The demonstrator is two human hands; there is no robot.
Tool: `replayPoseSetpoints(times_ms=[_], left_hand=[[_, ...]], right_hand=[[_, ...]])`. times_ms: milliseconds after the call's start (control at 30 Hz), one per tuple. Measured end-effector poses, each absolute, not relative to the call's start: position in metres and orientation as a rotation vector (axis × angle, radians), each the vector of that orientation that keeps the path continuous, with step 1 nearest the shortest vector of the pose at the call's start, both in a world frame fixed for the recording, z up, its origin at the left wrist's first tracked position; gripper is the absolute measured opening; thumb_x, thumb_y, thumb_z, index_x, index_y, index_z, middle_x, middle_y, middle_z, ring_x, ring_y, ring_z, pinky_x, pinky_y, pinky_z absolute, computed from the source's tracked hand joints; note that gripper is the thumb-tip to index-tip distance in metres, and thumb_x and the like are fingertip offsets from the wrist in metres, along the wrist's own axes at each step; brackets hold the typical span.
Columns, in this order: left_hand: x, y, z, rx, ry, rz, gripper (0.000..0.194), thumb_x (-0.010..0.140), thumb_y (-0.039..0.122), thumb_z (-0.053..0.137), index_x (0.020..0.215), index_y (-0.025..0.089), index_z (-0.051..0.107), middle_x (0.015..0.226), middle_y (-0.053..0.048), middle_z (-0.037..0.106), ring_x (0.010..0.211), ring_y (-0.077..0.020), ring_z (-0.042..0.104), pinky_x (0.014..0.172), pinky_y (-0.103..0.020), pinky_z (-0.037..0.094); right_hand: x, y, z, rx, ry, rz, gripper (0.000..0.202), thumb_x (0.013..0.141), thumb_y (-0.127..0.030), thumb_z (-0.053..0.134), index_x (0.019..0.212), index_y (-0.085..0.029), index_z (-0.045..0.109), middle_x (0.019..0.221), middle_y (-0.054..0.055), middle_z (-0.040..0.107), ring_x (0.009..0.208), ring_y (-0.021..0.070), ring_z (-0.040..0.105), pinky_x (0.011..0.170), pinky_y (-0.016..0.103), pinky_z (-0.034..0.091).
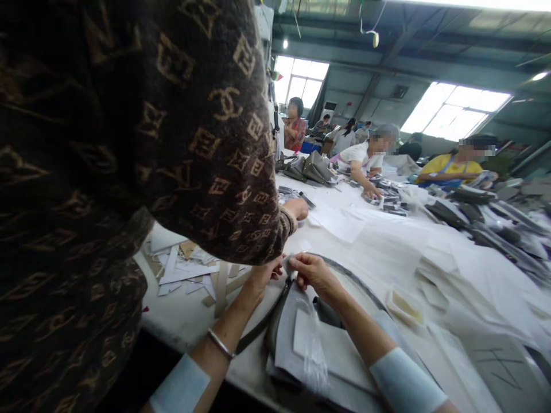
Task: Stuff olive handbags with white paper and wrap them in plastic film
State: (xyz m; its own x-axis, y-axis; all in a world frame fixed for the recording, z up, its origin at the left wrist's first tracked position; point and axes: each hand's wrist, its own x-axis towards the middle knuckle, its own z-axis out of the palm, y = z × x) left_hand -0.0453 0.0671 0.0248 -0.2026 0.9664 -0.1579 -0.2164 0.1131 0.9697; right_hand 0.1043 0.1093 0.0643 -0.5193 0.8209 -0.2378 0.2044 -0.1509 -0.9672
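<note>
A grey handbag (pixel 286 327) lies on the table in front of me, with a pale sheet and clear plastic over its side. At its top end my right hand (pixel 316 276) pinches a small piece of whitish wrapping (pixel 288 266) around the strap's attachment. My left hand (pixel 267 276) has its fingers closed on the same wrapping from the other side, partly hidden behind a co-worker's sleeve. A dark strap (pixel 269 315) runs from that end down beneath my left forearm. Another band (pixel 350 275) curves away behind my right hand.
A co-worker in a brown patterned top (pixel 206 143) stands close at my left, one hand (pixel 297 209) over the table. Paper and card strips (pixel 189 275) lie at left. Grey bags (pixel 316 169) and bag parts are heaped farther back. Several people work across the white-covered table (pixel 387 246).
</note>
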Motion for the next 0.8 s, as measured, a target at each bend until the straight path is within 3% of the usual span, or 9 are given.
replayPoseSetpoints(times_ms=[100, 233, 367, 433, 533, 633, 800], left_hand=[[-0.046, 0.068, 0.024, 0.872, 1.314, 1.363, 0.05, 0.073, 0.058, 0.059, 0.096, 0.015, 0.069, 0.071, 0.0, 0.059, 0.056, -0.0101, 0.048, 0.049, -0.021, 0.034], [-0.045, 0.066, 0.028, 1.003, 1.401, 1.369, 0.041, 0.079, 0.051, 0.056, 0.091, 0.016, 0.072, 0.067, 0.0, 0.056, 0.053, -0.0106, 0.044, 0.05, -0.024, 0.037], [-0.039, 0.057, 0.036, 1.227, 1.464, 1.414, 0.018, 0.079, 0.033, 0.061, 0.083, 0.02, 0.073, 0.095, -0.005, 0.062, 0.076, -0.015, 0.056, 0.071, -0.027, 0.048], [-0.036, 0.051, 0.037, 1.455, 1.474, 1.411, 0.019, 0.084, 0.025, 0.057, 0.09, 0.022, 0.074, 0.108, -0.007, 0.062, 0.089, -0.0174, 0.06, 0.083, -0.028, 0.049], [-0.035, 0.044, 0.037, 1.823, 1.508, 1.298, 0.031, 0.089, 0.017, 0.048, 0.107, 0.027, 0.071, 0.129, -0.005, 0.057, 0.099, -0.0178, 0.062, 0.091, -0.029, 0.048], [-0.036, 0.042, 0.035, 1.94, 1.578, 1.178, 0.038, 0.089, 0.013, 0.045, 0.115, 0.031, 0.067, 0.141, -0.002, 0.05, 0.101, -0.0177, 0.062, 0.089, -0.028, 0.049], [-0.04, 0.05, 0.033, 1.498, 1.801, 1.309, 0.042, 0.081, 0.023, 0.062, 0.123, 0.023, 0.058, 0.122, -0.006, 0.061, 0.081, -0.0167, 0.061, 0.08, -0.03, 0.047]], right_hand=[[0.1, 0.113, 0.066, -1.207, -1.783, 1.697, 0.034, 0.07, -0.048, 0.074, 0.066, -0.016, 0.062, 0.043, -0.008, 0.045, 0.034, 0.0051, 0.035, 0.033, 0.019, 0.024], [0.094, 0.12, 0.061, -1.319, -1.886, 1.626, 0.028, 0.069, -0.031, 0.074, 0.054, -0.017, 0.055, 0.035, -0.008, 0.041, 0.031, 0.0064, 0.037, 0.032, 0.02, 0.022], [0.092, 0.122, 0.053, -1.387, -1.819, 1.514, 0.013, 0.07, -0.024, 0.068, 0.077, -0.018, 0.058, 0.042, -0.008, 0.052, 0.035, 0.009, 0.047, 0.034, 0.018, 0.031], [0.095, 0.12, 0.051, -1.36, -1.784, 1.515, 0.026, 0.069, -0.021, 0.066, 0.094, -0.018, 0.058, 0.046, -0.009, 0.055, 0.037, 0.0101, 0.05, 0.036, 0.018, 0.034], [0.1, 0.118, 0.052, -1.29, -1.758, 1.589, 0.038, 0.07, -0.024, 0.064, 0.107, -0.015, 0.059, 0.046, -0.008, 0.056, 0.04, 0.0107, 0.052, 0.038, 0.019, 0.037], [0.105, 0.116, 0.053, -1.228, -1.717, 1.653, 0.033, 0.07, -0.033, 0.068, 0.097, -0.015, 0.064, 0.05, -0.005, 0.058, 0.043, 0.0095, 0.052, 0.041, 0.019, 0.038], [0.109, 0.115, 0.052, -1.156, -1.619, 1.746, 0.036, 0.066, -0.045, 0.075, 0.082, -0.016, 0.061, 0.059, -0.002, 0.064, 0.05, 0.0094, 0.056, 0.045, 0.019, 0.041]])
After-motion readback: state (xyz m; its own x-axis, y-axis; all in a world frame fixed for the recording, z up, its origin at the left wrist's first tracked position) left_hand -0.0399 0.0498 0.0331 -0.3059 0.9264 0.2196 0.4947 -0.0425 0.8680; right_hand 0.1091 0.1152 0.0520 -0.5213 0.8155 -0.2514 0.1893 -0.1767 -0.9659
